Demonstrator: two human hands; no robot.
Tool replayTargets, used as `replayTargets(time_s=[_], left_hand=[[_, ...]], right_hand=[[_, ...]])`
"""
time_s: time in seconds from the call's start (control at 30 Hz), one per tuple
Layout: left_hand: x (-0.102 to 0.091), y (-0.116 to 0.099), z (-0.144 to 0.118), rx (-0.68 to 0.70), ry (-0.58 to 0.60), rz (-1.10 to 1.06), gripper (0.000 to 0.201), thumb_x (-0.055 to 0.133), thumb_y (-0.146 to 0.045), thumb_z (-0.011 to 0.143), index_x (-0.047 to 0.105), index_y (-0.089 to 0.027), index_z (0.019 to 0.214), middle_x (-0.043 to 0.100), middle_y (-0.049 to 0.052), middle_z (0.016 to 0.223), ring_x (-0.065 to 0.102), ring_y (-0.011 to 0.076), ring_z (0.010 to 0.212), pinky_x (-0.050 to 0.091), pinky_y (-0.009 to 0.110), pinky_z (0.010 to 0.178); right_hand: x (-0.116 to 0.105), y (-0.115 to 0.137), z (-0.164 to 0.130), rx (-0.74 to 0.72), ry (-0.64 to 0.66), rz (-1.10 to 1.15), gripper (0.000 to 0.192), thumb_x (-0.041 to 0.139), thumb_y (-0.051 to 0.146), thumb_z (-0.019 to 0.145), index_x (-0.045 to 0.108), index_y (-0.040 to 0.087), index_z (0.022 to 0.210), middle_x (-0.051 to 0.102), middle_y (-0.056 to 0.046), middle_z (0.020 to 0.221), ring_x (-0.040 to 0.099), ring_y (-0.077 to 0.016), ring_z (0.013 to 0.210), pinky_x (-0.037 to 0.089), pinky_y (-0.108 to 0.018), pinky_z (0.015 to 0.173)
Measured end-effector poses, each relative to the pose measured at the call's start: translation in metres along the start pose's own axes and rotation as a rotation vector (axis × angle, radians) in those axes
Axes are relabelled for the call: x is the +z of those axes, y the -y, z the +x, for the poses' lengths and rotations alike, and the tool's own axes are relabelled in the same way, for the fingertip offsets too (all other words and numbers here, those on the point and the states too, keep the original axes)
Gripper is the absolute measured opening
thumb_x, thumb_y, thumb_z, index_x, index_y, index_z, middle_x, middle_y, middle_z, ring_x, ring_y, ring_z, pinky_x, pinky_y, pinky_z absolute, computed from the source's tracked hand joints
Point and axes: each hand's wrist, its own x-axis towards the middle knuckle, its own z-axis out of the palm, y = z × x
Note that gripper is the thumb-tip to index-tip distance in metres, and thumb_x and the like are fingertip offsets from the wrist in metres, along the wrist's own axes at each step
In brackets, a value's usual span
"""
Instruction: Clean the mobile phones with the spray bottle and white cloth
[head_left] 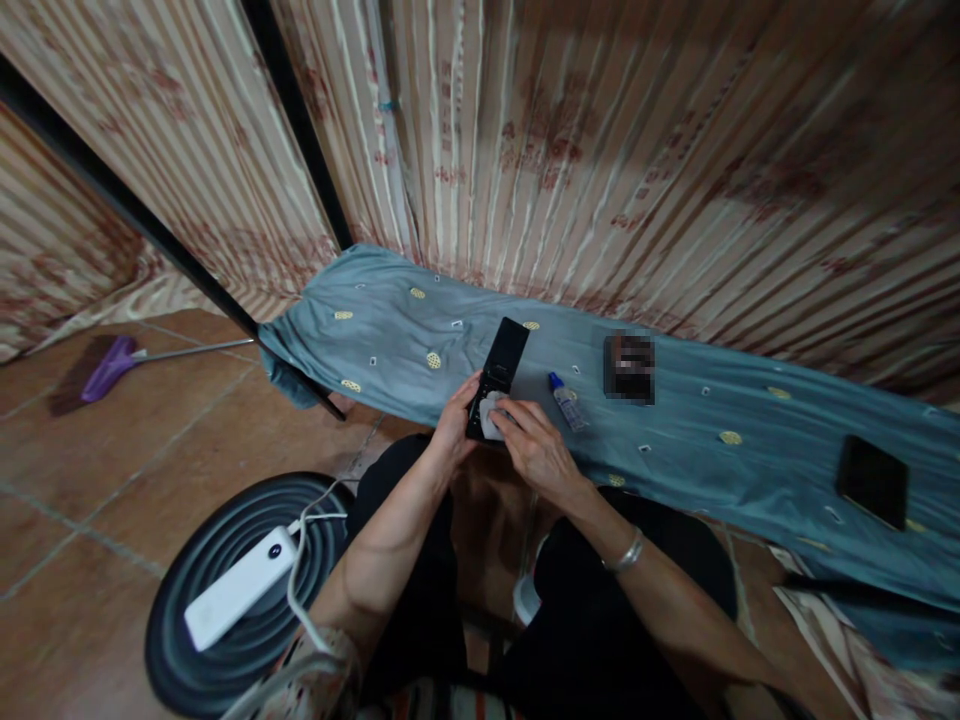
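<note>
A black phone-like slab (501, 368) lies tilted at the near edge of a table under a blue-grey cloth (697, 400). My left hand (454, 425) grips the slab's lower left side. My right hand (532, 445) presses a small white pad (491, 418) against the slab's lower end. A small clear bottle with a blue cap (567, 402) lies on the cloth just right of my hands.
On the cloth to the right lie a dark blurred object (628, 368) and a black flat device (872, 480). A white power bank with a cable (240, 588) rests on a round dark stool. A purple broom (112, 366) lies on the tiled floor. Striped curtains hang behind.
</note>
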Motion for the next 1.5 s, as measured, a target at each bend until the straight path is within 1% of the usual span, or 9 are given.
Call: replayTargets(time_s=[0.23, 0.37, 0.6, 0.7, 0.87, 1.03, 1.13, 1.3, 1.5], left_hand=[[-0.002, -0.006, 0.0, 0.019, 0.017, -0.015, 0.031, 0.065, -0.018, 0.085, 0.069, -0.015, 0.115, 0.075, 0.003, 0.086, 0.067, 0.0126, 0.068, 0.051, 0.023, 0.068], [-0.001, -0.001, -0.002, 0.007, 0.026, -0.006, 0.031, 0.063, -0.018, 0.086, 0.069, -0.014, 0.116, 0.075, 0.003, 0.084, 0.067, 0.0124, 0.067, 0.051, 0.022, 0.065], [0.003, 0.007, -0.006, -0.007, 0.026, 0.033, 0.033, 0.06, -0.007, 0.081, 0.071, -0.011, 0.113, 0.074, 0.002, 0.081, 0.065, 0.0101, 0.067, 0.05, 0.019, 0.067], [0.001, 0.004, -0.005, -0.011, 0.034, 0.023, 0.033, 0.062, -0.011, 0.082, 0.07, -0.012, 0.114, 0.074, 0.002, 0.081, 0.065, 0.01, 0.065, 0.05, 0.019, 0.064], [-0.006, -0.003, -0.002, -0.004, 0.04, 0.009, 0.037, 0.068, -0.021, 0.083, 0.068, -0.014, 0.119, 0.075, 0.004, 0.085, 0.068, 0.0139, 0.067, 0.053, 0.025, 0.067], [-0.006, -0.007, 0.0, 0.03, 0.031, -0.007, 0.026, 0.066, -0.017, 0.084, 0.07, -0.014, 0.11, 0.075, 0.004, 0.084, 0.067, 0.0128, 0.067, 0.051, 0.023, 0.067], [-0.005, -0.008, 0.0, 0.038, 0.034, -0.025, 0.02, 0.064, -0.015, 0.085, 0.071, -0.014, 0.103, 0.075, 0.004, 0.085, 0.067, 0.0122, 0.069, 0.051, 0.023, 0.069], [-0.006, -0.006, 0.001, 0.033, 0.055, 0.006, 0.026, 0.068, -0.02, 0.083, 0.071, -0.015, 0.108, 0.075, 0.003, 0.089, 0.067, 0.0127, 0.072, 0.051, 0.023, 0.071], [-0.005, -0.002, -0.001, 0.023, 0.049, 0.003, 0.025, 0.065, -0.021, 0.085, 0.071, -0.014, 0.108, 0.076, 0.004, 0.086, 0.069, 0.0138, 0.072, 0.053, 0.024, 0.074]], right_hand=[[-0.002, -0.004, -0.007, -0.021, -0.019, -0.036, 0.036, 0.042, 0.013, 0.1, 0.069, 0.014, 0.124, 0.067, -0.016, 0.123, 0.058, -0.0267, 0.115, 0.055, -0.043, 0.101], [0.0, -0.002, -0.005, -0.017, -0.035, -0.035, 0.037, 0.042, 0.012, 0.099, 0.068, 0.014, 0.125, 0.067, -0.016, 0.124, 0.058, -0.0269, 0.114, 0.056, -0.043, 0.1], [0.003, 0.001, 0.005, 0.002, -0.031, -0.009, 0.039, 0.041, 0.013, 0.099, 0.068, 0.017, 0.128, 0.067, -0.015, 0.127, 0.058, -0.0273, 0.115, 0.056, -0.045, 0.1], [0.002, 0.0, 0.005, -0.011, -0.031, -0.02, 0.039, 0.041, 0.012, 0.099, 0.068, 0.016, 0.127, 0.067, -0.016, 0.126, 0.058, -0.0275, 0.115, 0.056, -0.045, 0.1], [-0.001, -0.005, -0.002, 0.005, 0.001, -0.018, 0.041, 0.041, 0.012, 0.099, 0.065, 0.019, 0.131, 0.066, -0.015, 0.127, 0.058, -0.0274, 0.118, 0.055, -0.046, 0.102], [-0.002, -0.009, -0.007, 0.01, -0.016, -0.049, 0.038, 0.04, 0.013, 0.1, 0.069, 0.016, 0.125, 0.067, -0.016, 0.125, 0.058, -0.0276, 0.115, 0.055, -0.045, 0.102], [-0.002, -0.009, -0.006, 0.034, -0.038, -0.03, 0.039, 0.039, 0.014, 0.1, 0.069, 0.017, 0.125, 0.068, -0.015, 0.123, 0.059, -0.0273, 0.114, 0.055, -0.046, 0.102], [-0.004, -0.009, -0.001, 0.059, -0.099, -0.006, 0.039, 0.039, 0.016, 0.101, 0.068, 0.019, 0.128, 0.069, -0.014, 0.124, 0.061, -0.0267, 0.114, 0.054, -0.046, 0.1], [0.001, -0.007, 0.002, 0.052, -0.047, -0.024, 0.039, 0.039, 0.014, 0.1, 0.068, 0.018, 0.126, 0.069, -0.014, 0.123, 0.061, -0.0264, 0.113, 0.055, -0.045, 0.099]])
